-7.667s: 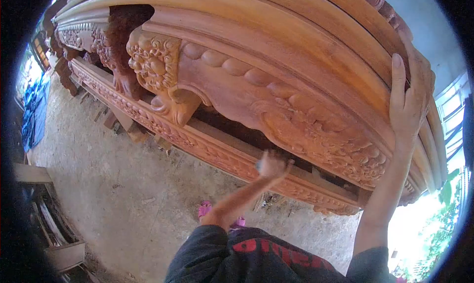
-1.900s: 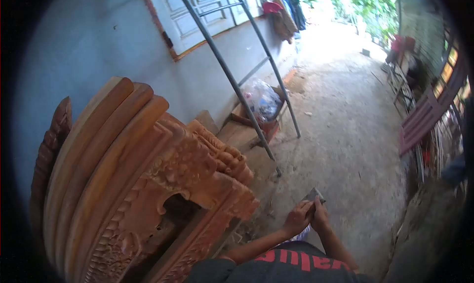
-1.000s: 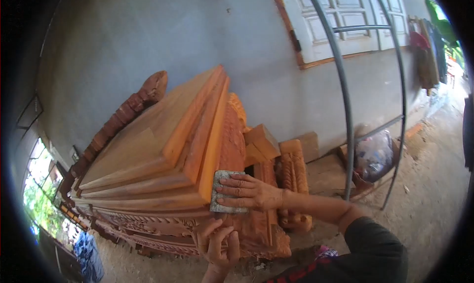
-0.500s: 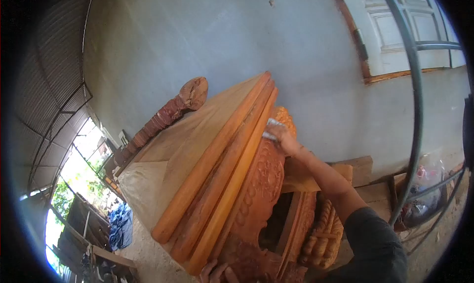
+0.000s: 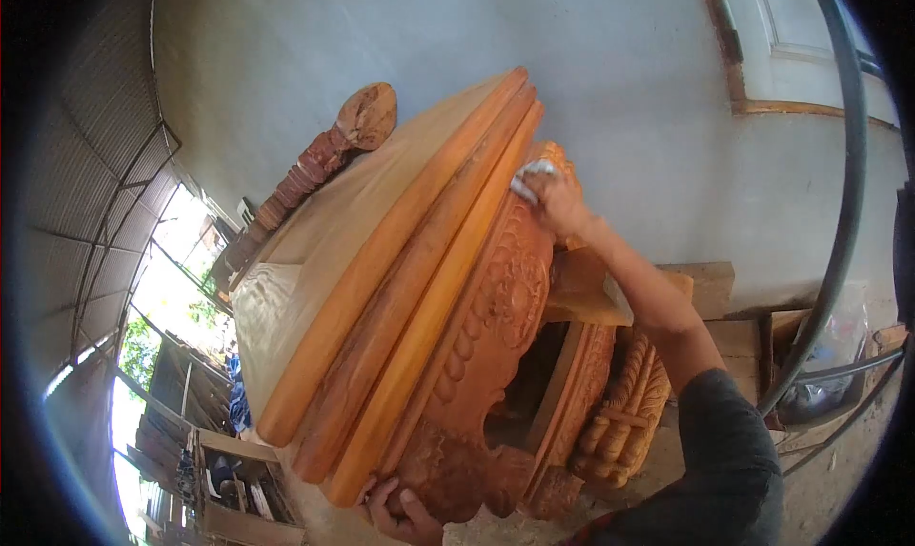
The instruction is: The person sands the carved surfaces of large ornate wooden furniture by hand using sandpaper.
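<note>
A large carved orange wooden table (image 5: 400, 289) fills the middle of the view, with a stepped moulded edge and a carved apron. My right hand (image 5: 555, 199) presses a small grey piece of sandpaper (image 5: 527, 177) against the far end of the moulded edge. My left hand (image 5: 400, 511) grips the carved lower corner of the table at the bottom of the view. A turned, carved post (image 5: 329, 151) rises behind the tabletop.
A grey plastered wall (image 5: 381, 31) stands close behind the table. A curved metal pipe frame (image 5: 843, 222) arcs at right, with a white door (image 5: 801, 22) above. Carved wooden parts and planks (image 5: 624, 422) lie under the table. Wooden crates (image 5: 233, 479) sit at lower left.
My right hand with the sandpaper has slid along the moulded edge to its far end. The view has tilted, and my left hand has stayed at the carved lower corner.
</note>
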A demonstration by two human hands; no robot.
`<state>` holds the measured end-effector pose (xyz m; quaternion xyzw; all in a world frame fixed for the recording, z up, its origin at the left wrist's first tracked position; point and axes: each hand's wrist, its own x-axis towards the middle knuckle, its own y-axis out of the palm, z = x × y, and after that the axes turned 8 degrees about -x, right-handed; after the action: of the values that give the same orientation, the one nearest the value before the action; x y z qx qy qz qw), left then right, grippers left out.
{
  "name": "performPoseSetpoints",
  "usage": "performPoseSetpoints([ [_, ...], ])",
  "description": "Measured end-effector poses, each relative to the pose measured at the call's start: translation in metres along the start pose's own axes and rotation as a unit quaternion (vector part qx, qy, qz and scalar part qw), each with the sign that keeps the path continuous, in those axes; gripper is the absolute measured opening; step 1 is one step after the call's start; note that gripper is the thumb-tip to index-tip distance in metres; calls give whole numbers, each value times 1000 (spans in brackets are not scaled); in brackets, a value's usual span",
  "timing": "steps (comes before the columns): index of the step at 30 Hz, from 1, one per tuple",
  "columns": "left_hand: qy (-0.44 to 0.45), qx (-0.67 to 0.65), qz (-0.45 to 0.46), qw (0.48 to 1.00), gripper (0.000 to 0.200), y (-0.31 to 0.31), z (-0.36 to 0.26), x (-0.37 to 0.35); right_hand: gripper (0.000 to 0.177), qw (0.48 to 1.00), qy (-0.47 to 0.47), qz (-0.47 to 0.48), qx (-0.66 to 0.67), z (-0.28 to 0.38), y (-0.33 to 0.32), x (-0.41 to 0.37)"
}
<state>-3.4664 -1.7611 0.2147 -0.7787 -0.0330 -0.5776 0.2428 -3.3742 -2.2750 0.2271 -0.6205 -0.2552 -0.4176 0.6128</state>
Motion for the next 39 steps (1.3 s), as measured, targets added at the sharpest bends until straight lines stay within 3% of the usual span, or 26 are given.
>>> performPoseSetpoints([
  [2,-44,-33,-13,998,24,-1,5,-4,56,997,3,-3,80,54,-22,-33],
  [4,-91,-70,-26,993,24,-1,6,-9,60,994,-90,-22,57,125,-71,-65],
  [6,-127,-148,-20,981,25,-1,3,-8,63,972,-136,-55,182,177,-90,-99],
  [9,-50,-122,-16,991,19,-2,3,-7,60,953,-182,-18,241,225,-119,-129],
  [11,-30,-107,-8,994,19,-7,5,-4,55,921,-112,-188,321,254,-133,-131],
  [14,-5,-97,-3,995,19,-11,5,0,56,915,-119,-252,292,299,-151,-104],
  [15,0,-99,-4,995,18,-12,5,-1,56,929,-157,-177,284,310,-148,-100],
  [18,-27,-148,-25,988,19,-8,10,-4,62,939,-185,-170,236,329,-154,-94],
  [20,-15,-147,-45,988,19,-5,13,-2,72,937,-224,-164,211,307,-143,-76],
  [25,-18,-117,-45,992,18,-10,9,2,65,964,15,-145,221,228,-114,-2],
  [28,-20,-145,-53,988,17,-10,10,2,58,944,121,-155,266,187,-107,44],
  [31,-10,-135,-52,989,17,-13,9,4,56,916,189,-141,325,197,-115,54],
  [35,-2,-136,-58,989,16,-18,0,9,56,958,17,-179,224,297,-148,-8],
  [37,9,-121,-53,991,15,-18,-4,9,55,955,-93,-171,226,350,-181,-48],
  [39,-13,-113,-58,992,14,-12,5,0,57,947,-131,-167,240,363,-175,-63],
])
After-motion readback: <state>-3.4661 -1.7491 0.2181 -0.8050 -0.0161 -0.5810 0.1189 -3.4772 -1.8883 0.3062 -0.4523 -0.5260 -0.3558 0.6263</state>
